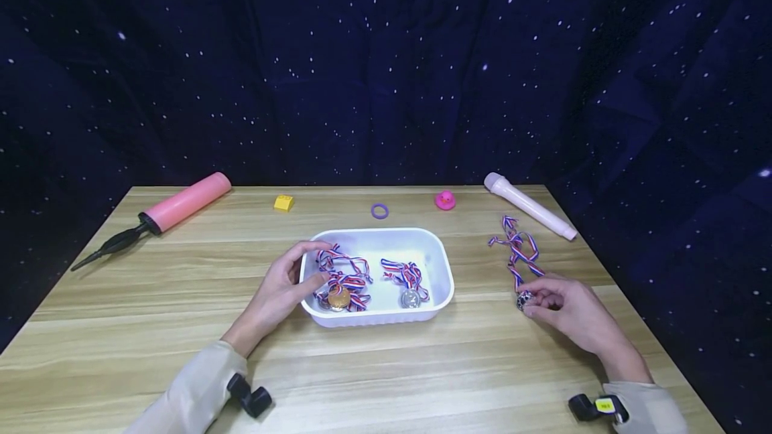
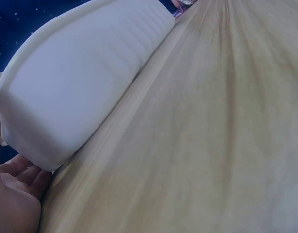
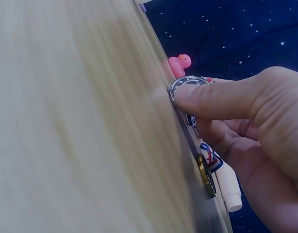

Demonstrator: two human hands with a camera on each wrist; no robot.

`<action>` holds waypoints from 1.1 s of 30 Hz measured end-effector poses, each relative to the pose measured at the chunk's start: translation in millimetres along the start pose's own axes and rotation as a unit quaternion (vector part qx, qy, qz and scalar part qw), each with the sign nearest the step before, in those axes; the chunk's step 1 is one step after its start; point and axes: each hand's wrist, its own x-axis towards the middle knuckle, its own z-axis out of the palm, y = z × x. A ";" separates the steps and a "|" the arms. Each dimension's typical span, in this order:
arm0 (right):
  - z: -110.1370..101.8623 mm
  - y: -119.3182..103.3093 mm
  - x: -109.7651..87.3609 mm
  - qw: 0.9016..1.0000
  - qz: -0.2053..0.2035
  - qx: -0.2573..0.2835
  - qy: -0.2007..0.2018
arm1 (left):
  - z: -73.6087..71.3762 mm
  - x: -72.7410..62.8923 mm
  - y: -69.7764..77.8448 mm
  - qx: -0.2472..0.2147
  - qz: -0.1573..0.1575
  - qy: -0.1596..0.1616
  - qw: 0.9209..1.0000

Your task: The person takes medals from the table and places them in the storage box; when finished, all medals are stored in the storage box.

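A white plastic tub [image 1: 376, 317] stands mid-table. My left hand [image 1: 283, 283] grips its left end, with thumb and index finger over the rim and the other fingers against the outside wall [image 2: 66, 82]. Inside, on the left, lie a gold medal [image 1: 339, 298] and tangled red, white and blue ribbons; on the right is a silver medal [image 1: 411, 299] with its ribbon. To the right of the tub, my right hand [image 1: 569, 307] pinches another silver medal [image 3: 188, 82] by its edge. That medal's striped ribbon [image 1: 516, 246] trails away over the table. Beneath the hand a gold medal [image 3: 206, 175] shows.
Along the back stand a pink hand pump [image 1: 189, 201] with black nozzle, a yellow block [image 1: 284, 203], a purple ring [image 1: 380, 211] and a pink rubber duck [image 1: 445, 200]. A pale pink toy microphone [image 1: 531, 206] lies behind the right hand. Dark starry cloth [image 1: 374, 72] hangs behind the table.
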 end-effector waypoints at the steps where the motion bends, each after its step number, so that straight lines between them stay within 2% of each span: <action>1: 0.5 0.0 0.0 1.000 -0.003 0.001 0.001 | 0.0 -0.1 -0.1 -0.001 0.001 0.000 1.000; 11: 6.1 -2.6 2.9 0.998 -0.040 -0.028 0.037 | -1.3 -0.3 -0.4 -0.002 0.001 -0.001 1.000; 16: 7.6 -8.5 4.8 0.997 -0.032 0.015 0.069 | -1.1 -0.2 0.8 -0.003 0.002 0.000 1.000; 22: 1.6 -20.7 16.1 0.991 -0.037 0.057 0.117 | 0.0 -0.6 1.2 -0.008 0.006 -0.001 1.000; 33: -24.4 -51.9 50.4 0.967 -0.051 0.156 0.193 | 0.4 -1.4 1.2 -0.009 -0.002 -0.004 1.000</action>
